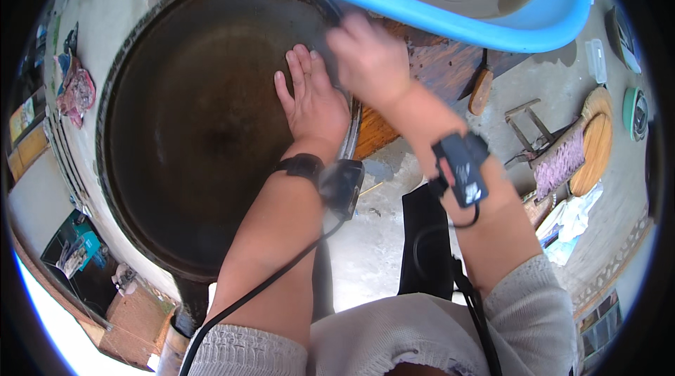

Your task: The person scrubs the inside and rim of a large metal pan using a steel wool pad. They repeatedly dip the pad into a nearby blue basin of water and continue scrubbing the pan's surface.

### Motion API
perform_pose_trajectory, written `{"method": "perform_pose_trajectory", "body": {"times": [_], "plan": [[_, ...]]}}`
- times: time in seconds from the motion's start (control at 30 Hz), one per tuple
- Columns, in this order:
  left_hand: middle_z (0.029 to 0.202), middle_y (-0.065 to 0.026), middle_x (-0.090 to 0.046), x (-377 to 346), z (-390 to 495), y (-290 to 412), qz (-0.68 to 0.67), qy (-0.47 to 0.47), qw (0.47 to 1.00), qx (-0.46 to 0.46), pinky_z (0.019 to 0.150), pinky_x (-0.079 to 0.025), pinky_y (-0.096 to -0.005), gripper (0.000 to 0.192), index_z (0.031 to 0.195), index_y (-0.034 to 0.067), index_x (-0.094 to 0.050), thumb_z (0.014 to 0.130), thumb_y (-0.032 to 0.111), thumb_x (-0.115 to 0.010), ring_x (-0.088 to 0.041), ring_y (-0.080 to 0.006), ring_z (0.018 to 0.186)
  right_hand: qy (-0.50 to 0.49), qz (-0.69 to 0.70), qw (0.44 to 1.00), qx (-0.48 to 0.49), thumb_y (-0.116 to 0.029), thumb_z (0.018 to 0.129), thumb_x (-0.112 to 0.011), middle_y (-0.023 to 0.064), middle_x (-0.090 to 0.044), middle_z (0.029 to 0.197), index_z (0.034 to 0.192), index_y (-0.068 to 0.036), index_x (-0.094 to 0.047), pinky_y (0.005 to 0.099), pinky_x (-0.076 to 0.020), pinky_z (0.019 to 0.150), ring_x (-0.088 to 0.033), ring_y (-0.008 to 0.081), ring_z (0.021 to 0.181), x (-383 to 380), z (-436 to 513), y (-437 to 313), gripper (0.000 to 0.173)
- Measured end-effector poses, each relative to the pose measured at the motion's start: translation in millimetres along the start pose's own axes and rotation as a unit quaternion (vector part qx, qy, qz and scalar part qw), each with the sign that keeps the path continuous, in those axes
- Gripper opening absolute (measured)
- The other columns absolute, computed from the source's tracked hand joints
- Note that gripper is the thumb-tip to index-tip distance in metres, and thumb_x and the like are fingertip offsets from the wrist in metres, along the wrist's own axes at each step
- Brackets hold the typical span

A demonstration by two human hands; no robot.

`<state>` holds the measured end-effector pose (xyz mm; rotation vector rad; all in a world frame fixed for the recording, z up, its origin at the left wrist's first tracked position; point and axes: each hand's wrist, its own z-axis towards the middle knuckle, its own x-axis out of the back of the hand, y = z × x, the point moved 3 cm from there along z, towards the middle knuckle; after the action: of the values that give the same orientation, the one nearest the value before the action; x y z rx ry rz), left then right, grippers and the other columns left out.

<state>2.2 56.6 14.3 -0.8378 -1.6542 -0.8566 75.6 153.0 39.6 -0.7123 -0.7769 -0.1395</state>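
A large round dark metal pan (200,112) fills the left and centre, its short handle pointing down towards me. My left hand (316,96) lies on the pan near its right edge, palm down and fingers spread. By the pan's upper right rim is my right hand (369,57), blurred and with its fingers curled; whether it holds anything is hidden. Above both hands stands a blue plastic basin (474,33) with murky water in it. Both wrists carry strapped black devices with cables.
A worn wooden board (416,54) lies under pan and basin, with a wooden-handled tool (481,91) at its right end. Further right are a small wooden frame (530,123), a round wooden lid (593,154) and a green bowl (635,113). Crumpled cloth (76,91) lies at left.
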Motion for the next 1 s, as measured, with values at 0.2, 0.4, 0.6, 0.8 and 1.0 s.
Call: {"method": "perform_pose_trajectory", "body": {"times": [0.2, 0.4, 0.6, 0.8, 1.0], "plan": [[0.155, -0.0174, -0.02, 3, 3, 1, -0.048, -0.003, 0.999, 0.009, 0.116, 0.001, -0.0456, 0.059, 0.143, 0.0, -0.03, 0.088, 0.015, -0.045, -0.008, -0.0262, 0.147, -0.057, -0.025, 0.993, -0.098, -0.017, 0.07, -0.066, 0.0044, -0.053, 0.081, 0.078, -0.016, -0.059, 0.0374, -0.0507, 0.048, -0.06, 0.0244, 0.066, 0, -21, -9, 0.011], [0.156, -0.0163, -0.019, 5, 2, 1, 0.004, 0.001, 1.0, 0.011, 0.116, 0.003, -0.0452, 0.06, 0.144, 0.001, -0.028, 0.09, 0.022, -0.045, -0.007, -0.0251, 0.147, 0.04, 0.014, 0.999, 0.001, -0.006, 0.071, -0.064, 0.0063, -0.054, 0.079, 0.083, -0.013, -0.063, 0.0365, -0.051, 0.051, -0.06, 0.0257, 0.059, -3, 15, -6, 0.014], [0.156, -0.0147, -0.018, 4, 4, 0, -0.017, -0.017, 1.0, 0.009, 0.116, 0.003, -0.0445, 0.058, 0.144, 0.002, -0.029, 0.092, 0.022, -0.043, -0.006, -0.0241, 0.147, -0.026, 0.032, 0.99, -0.137, -0.014, 0.073, -0.064, 0.0051, -0.053, 0.079, 0.075, -0.014, -0.057, 0.0381, -0.0517, 0.05, -0.06, 0.0266, 0.062, -3, -26, -12, 0.008], [0.155, -0.0175, -0.019, 4, 3, 0, -0.03, 0.018, 0.999, 0.005, 0.116, 0.003, -0.0444, 0.056, 0.142, 0.002, -0.029, 0.093, 0.024, -0.042, -0.006, -0.0261, 0.147, 0.024, 0.015, 0.999, -0.028, -0.015, 0.072, -0.065, 0.0073, -0.054, 0.079, 0.078, -0.012, -0.057, 0.0384, -0.0515, 0.05, -0.061, 0.027, 0.061, -9, 13, -5, 0.01], [0.156, -0.0187, -0.016, 1, 7, -4, -0.049, -0.022, 0.999, -0.003, 0.116, 0.003, -0.0434, 0.062, 0.143, 0.002, -0.027, 0.093, 0.034, -0.043, -0.005, -0.0277, 0.147, -0.061, -0.01, 0.997, -0.051, -0.02, 0.074, -0.064, 0.0063, -0.054, 0.079, 0.077, -0.012, -0.055, 0.0373, -0.0528, 0.052, -0.062, 0.0236, 0.064, -14, -6, -9, 0.013]]}}
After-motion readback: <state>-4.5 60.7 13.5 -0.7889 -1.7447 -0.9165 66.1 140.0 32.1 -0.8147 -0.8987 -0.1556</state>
